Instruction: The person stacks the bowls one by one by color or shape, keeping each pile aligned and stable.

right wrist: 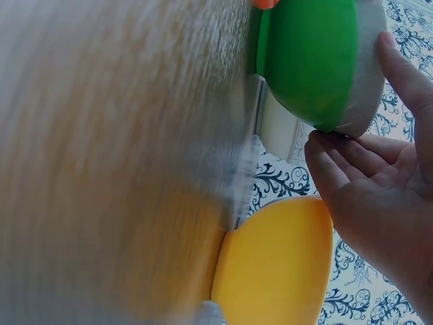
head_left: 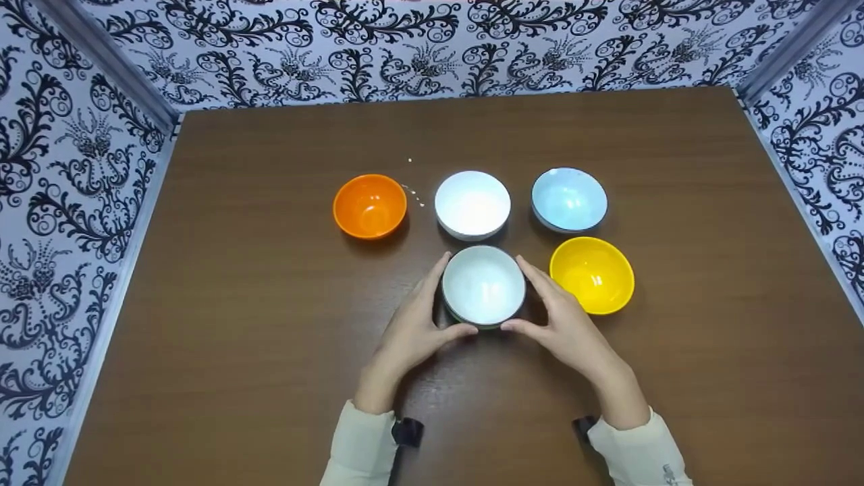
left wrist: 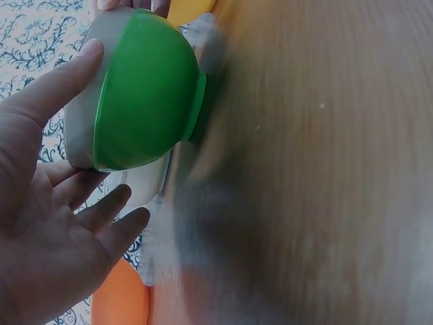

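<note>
A pale grey bowl [head_left: 484, 283] sits nested inside a green bowl [left wrist: 152, 95], at the middle of the table. From the left side, my left hand [head_left: 415, 334] holds the grey bowl, thumb at the near side and fingertips farther round. My right hand [head_left: 574, 327] grips the same bowl from the right in a mirrored way. Both wrist views show the fingers around the grey upper band, while the green bowl's foot is right at the tabletop. Just beyond the stack stands a white bowl [head_left: 472, 204]; a yellow bowl [head_left: 592, 275] is beside my right hand.
Farther back are an orange bowl [head_left: 370, 206] on the left and a light blue bowl [head_left: 569, 199] on the right. Several small white specks lie by the orange bowl on the brown wooden table [head_left: 236, 304]. Patterned panels [head_left: 432, 54] border the table.
</note>
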The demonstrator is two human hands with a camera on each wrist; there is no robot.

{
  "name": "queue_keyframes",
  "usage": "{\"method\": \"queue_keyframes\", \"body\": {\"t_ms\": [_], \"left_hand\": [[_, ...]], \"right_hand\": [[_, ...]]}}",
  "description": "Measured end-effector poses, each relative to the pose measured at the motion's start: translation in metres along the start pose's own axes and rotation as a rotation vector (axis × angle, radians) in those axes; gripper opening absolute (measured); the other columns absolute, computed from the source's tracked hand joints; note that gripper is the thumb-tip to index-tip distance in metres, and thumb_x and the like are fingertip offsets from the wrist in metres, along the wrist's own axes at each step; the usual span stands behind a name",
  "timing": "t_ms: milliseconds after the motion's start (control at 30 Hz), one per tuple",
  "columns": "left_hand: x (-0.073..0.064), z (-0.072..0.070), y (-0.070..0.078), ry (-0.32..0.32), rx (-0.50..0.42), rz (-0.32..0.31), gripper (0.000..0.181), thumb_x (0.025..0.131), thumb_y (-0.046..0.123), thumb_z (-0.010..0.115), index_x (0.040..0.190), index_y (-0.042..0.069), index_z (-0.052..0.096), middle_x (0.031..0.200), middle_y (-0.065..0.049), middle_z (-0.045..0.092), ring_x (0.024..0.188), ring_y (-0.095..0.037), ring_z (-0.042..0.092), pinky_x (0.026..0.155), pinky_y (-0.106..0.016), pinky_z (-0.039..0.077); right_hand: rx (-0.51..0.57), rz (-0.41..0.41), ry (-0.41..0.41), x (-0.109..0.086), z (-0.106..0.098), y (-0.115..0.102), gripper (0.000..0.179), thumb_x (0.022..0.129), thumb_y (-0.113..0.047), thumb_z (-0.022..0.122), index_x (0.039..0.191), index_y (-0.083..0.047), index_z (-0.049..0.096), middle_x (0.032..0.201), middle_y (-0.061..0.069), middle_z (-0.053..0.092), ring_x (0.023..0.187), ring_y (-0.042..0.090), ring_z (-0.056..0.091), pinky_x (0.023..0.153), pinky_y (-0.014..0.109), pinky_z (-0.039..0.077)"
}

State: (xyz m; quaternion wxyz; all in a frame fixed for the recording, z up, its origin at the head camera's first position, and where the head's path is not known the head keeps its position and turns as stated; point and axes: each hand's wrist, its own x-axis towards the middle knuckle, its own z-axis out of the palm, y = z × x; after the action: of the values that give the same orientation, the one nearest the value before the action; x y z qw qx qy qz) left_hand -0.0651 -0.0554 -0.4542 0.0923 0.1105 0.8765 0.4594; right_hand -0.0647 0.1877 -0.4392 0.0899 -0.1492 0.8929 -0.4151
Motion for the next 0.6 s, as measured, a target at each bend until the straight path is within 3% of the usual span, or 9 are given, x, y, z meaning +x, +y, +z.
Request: {"method": "queue_keyframes", "body": {"t_ms": [300, 600], "left_hand": [[0.000, -0.008, 0.000, -0.014, 0.017, -0.003, 0.107, 0.077, 0.036, 0.086, 0.160, 0.019, 0.021, 0.167, -0.001, 0.021, 0.153, -0.021, 0.026, 0.124, -0.045, 0.027], [-0.001, -0.022, -0.004, 0.012, 0.013, -0.026, 0.106, 0.076, 0.032, 0.087, 0.160, 0.019, 0.024, 0.167, -0.001, 0.023, 0.153, -0.022, 0.026, 0.125, -0.045, 0.026]], "right_hand": [[0.027, 0.008, -0.003, 0.000, 0.000, 0.000, 0.099, 0.080, -0.037, 0.082, 0.158, -0.012, 0.027, 0.163, 0.007, 0.033, 0.149, 0.028, 0.035, 0.118, 0.050, 0.036], [0.056, 0.023, -0.007, 0.000, 0.000, 0.000, 0.099, 0.079, -0.030, 0.084, 0.158, -0.013, 0.027, 0.162, 0.008, 0.035, 0.145, 0.030, 0.041, 0.112, 0.047, 0.044]]}}
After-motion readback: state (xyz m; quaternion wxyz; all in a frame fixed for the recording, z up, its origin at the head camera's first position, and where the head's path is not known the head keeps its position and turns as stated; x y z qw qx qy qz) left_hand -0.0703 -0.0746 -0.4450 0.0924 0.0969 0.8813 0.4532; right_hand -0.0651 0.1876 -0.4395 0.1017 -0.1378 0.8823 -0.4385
